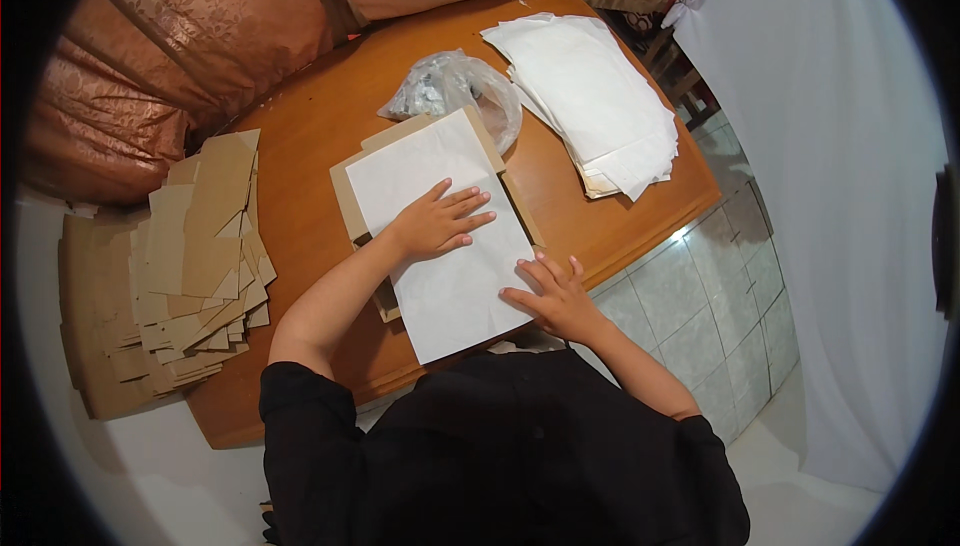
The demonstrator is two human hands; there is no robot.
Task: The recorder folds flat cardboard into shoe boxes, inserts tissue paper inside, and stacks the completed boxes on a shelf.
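A sheet of white paper lies over a piece of brown cardboard with cut, folded-looking edges, near the front of the table. My left hand rests flat on the upper middle of the sheet, fingers spread. At the sheet's lower right edge, my right hand touches the paper with its fingers apart and slightly bent. Neither hand grips anything. The paper hides most of the cardboard, whose edges show along the top, left and right.
A wooden table carries it all. At the left is a tall pile of flat cardboard pieces. Beyond the sheet sits a clear plastic bag with contents I cannot make out. A stack of white paper lies far right. Brown curtains hang behind.
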